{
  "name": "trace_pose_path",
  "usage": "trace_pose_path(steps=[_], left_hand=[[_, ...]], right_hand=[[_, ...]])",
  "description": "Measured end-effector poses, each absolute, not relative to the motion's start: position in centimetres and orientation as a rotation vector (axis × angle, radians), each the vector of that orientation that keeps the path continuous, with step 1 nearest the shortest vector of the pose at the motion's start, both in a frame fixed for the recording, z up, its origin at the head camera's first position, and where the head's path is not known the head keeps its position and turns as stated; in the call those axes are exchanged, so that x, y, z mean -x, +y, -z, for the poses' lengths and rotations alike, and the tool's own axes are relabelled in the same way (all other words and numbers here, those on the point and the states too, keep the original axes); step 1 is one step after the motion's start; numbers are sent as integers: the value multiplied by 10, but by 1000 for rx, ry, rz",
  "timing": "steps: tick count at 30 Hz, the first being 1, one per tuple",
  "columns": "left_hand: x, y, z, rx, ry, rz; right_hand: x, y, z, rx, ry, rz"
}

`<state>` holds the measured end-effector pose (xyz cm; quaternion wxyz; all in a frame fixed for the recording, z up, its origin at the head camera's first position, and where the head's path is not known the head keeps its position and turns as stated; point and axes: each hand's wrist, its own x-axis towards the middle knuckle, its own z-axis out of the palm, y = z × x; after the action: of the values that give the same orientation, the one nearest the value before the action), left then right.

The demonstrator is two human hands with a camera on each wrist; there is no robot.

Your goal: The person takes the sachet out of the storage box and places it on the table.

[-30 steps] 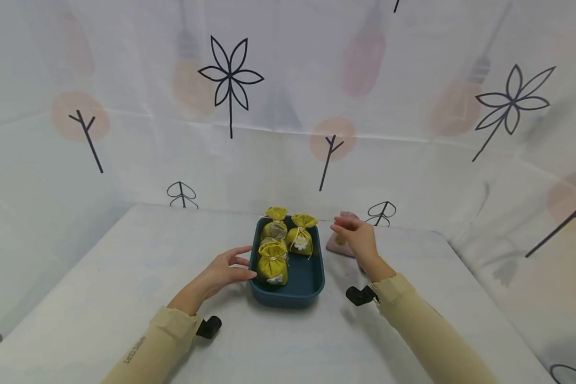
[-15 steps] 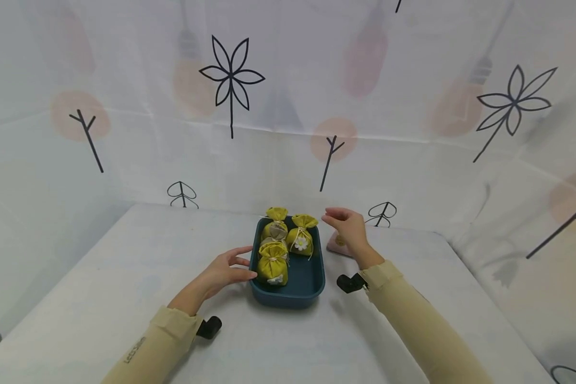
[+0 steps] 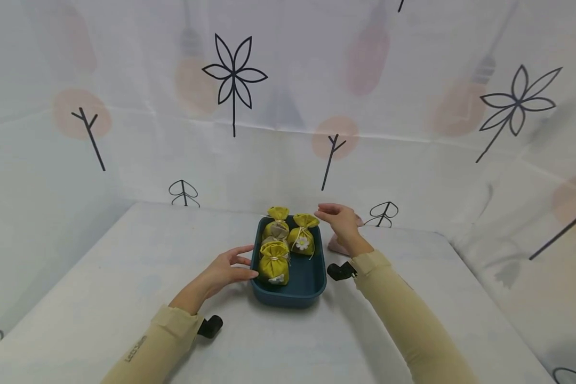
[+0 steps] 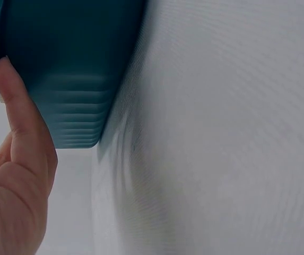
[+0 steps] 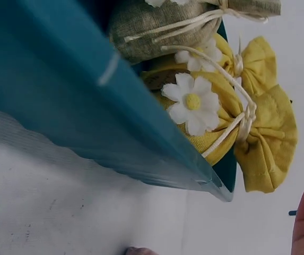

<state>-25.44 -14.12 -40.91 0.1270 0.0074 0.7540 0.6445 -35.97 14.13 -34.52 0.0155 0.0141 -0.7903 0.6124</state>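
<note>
A dark teal plastic bin point(image 3: 288, 300) holds several small drawstring pouches. One yellow pouch point(image 3: 274, 269) fills its front left. At the back right, another yellow pouch point(image 3: 301, 240) bears a white flower point(image 5: 194, 103). A grey-beige pouch point(image 5: 159, 34) sits between yellow ones on the left side. My left hand point(image 3: 223, 272) touches the bin's left rim with extended fingers, thumb tip against the edge point(image 4: 19, 111). My right hand point(image 3: 340, 221) is raised beyond the bin's back right corner, fingers loosely bent towards the thumb and nothing visible between them.
A pink pouch-like thing point(image 3: 337, 245) lies on the white table point(image 3: 173, 234), partly hidden behind the right hand. Black camera mounts point(image 3: 341, 271) stick out under both wrists. A white patterned cloth point(image 3: 278, 149) hangs behind the table and along its sides.
My right hand has moved left and slightly away from me, from in front of the pink thing towards the bin's back right corner. The left hand and the pouches have stayed put.
</note>
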Motion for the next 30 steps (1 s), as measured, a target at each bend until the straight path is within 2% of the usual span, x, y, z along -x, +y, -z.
trace_pose_path(steps=[19, 30], left_hand=[[254, -142, 409, -18, 2210, -1869], [256, -142, 412, -18, 2201, -1881]], right_hand=[[380, 137, 350, -153, -2756, -1853], [378, 131, 350, -380, -2914, -1704]])
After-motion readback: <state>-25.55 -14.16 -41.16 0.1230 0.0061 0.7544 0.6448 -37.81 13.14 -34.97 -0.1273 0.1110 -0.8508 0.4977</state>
